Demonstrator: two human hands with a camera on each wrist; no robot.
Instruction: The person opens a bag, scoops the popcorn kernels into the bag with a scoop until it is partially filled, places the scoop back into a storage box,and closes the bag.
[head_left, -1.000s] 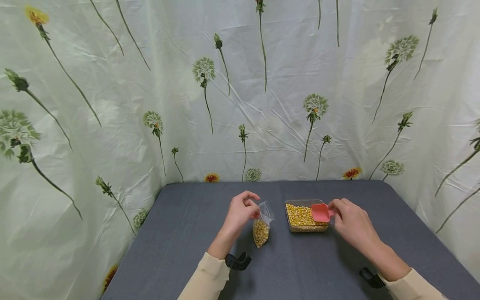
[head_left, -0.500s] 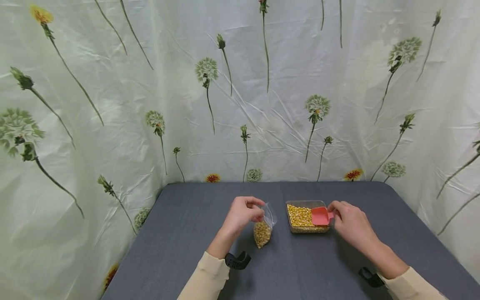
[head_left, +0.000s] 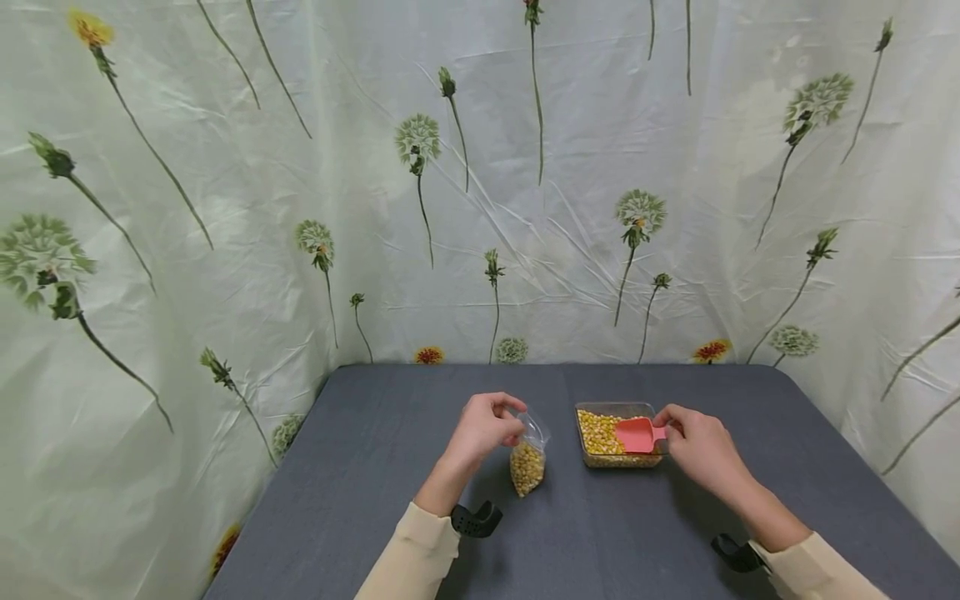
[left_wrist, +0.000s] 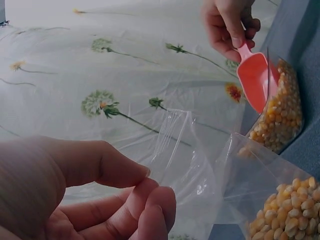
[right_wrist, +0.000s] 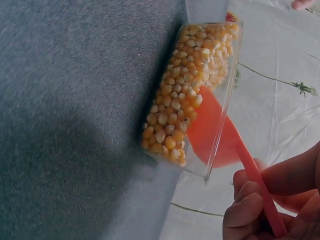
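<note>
- Right hand (head_left: 701, 442) pinches the handle of the pink plastic scoop (head_left: 636, 435) between thumb and fingers
- Scoop's bowl sits inside the rectangular clear container (head_left: 617, 409), front edge against the corn kernels (head_left: 598, 433); no kernels visible in the bowl
- Step in hand looks like scooping; best done, I judge, with the leading edge pushed under the grain, then the bowl levelled before it clears the rim
- Lift slowly: a heaped load would likely shed loose kernels over the rim
- Left hand (head_left: 483, 425) pinches the top of the clear plastic bag (head_left: 535, 429) by thumb and fingertips; steady grip there should keep it upright
- Container stands on the dark grey table (head_left: 390, 467), right of the bag and apart from it; kernels slope, higher at the end away from the right hand
- Bag's lower part holds kernels (head_left: 527, 468), upper part slack and clear; cannot tell how wide its mouth gapes, nor whether its bottom touches the table
</note>
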